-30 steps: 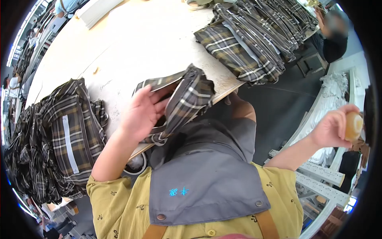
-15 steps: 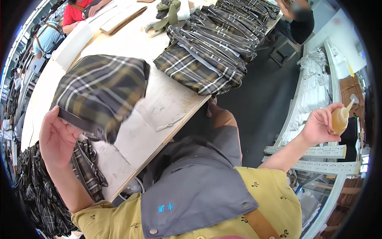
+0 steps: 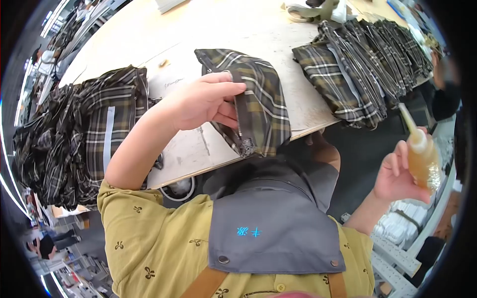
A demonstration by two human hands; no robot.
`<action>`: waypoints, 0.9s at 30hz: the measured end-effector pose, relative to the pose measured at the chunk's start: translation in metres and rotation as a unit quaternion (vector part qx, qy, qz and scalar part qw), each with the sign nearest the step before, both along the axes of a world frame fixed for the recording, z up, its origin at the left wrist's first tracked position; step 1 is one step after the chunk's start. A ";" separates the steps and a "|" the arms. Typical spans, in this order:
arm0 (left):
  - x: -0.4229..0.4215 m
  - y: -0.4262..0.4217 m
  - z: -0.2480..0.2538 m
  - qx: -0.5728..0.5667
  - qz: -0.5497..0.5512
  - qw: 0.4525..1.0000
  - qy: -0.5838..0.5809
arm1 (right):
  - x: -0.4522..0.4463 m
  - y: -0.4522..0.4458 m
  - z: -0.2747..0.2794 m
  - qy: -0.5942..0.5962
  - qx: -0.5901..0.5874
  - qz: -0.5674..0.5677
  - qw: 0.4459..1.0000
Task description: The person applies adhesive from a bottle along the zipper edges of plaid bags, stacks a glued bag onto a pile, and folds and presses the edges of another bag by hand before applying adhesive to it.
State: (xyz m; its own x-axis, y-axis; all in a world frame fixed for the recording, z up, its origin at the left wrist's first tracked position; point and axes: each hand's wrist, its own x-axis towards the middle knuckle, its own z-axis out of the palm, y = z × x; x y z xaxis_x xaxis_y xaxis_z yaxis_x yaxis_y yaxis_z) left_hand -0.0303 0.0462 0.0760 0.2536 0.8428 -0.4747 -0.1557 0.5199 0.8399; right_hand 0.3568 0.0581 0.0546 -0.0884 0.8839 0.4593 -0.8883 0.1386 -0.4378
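Note:
My left hand (image 3: 208,102) pinches a plaid fabric piece (image 3: 266,94) along its dark zipper edge (image 3: 237,111), thumb on top and fingers partly beneath. The piece, in olive, black and white check, hangs bulged at the table's near edge, close to my apron. Out to the right, my right hand (image 3: 395,176) is wrapped around a squeeze bottle (image 3: 423,161) of amber liquid. Its pale pointed nozzle tilts up and to the left, well apart from the fabric.
A crumpled heap of plaid pieces (image 3: 64,144) lies on the left. Layered plaid pieces (image 3: 343,74) line the right of the pale table (image 3: 184,154). An olive strap (image 3: 310,13) rests at the back. White bundles (image 3: 397,218) sit on a rack at lower right. Another person is at far right.
My view has turned leftward. The left hand has brought the plaid piece inward, in front of my body. My right hand still holds the bottle, now lower in view.

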 end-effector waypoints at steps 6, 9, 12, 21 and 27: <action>-0.004 -0.005 0.000 -0.010 -0.062 0.998 0.022 | -0.068 0.002 -0.002 -0.045 -0.036 0.065 0.996; -0.002 -0.007 0.005 -0.017 -0.065 0.994 0.083 | -0.092 0.008 -0.004 -0.102 -0.035 -0.002 0.994; -0.001 -0.007 0.007 -0.001 -0.086 0.990 0.107 | -0.101 0.018 -0.006 -0.174 0.052 0.102 0.978; -0.006 -0.008 0.006 0.009 -0.125 0.988 0.086 | -0.124 0.027 -0.003 -0.294 0.224 0.080 0.926; -0.005 -0.010 0.006 0.004 -0.125 0.989 0.085 | -0.127 0.025 -0.003 -0.313 0.233 0.062 0.919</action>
State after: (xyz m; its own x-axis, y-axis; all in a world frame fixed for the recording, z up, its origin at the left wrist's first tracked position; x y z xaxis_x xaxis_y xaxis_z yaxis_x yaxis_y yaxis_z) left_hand -0.0355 0.0357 0.0820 0.3719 0.7677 -0.5219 0.1204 0.5176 0.8471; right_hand 0.2302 0.0830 0.0514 -0.5508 0.5698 0.6098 -0.5034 0.3559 -0.7873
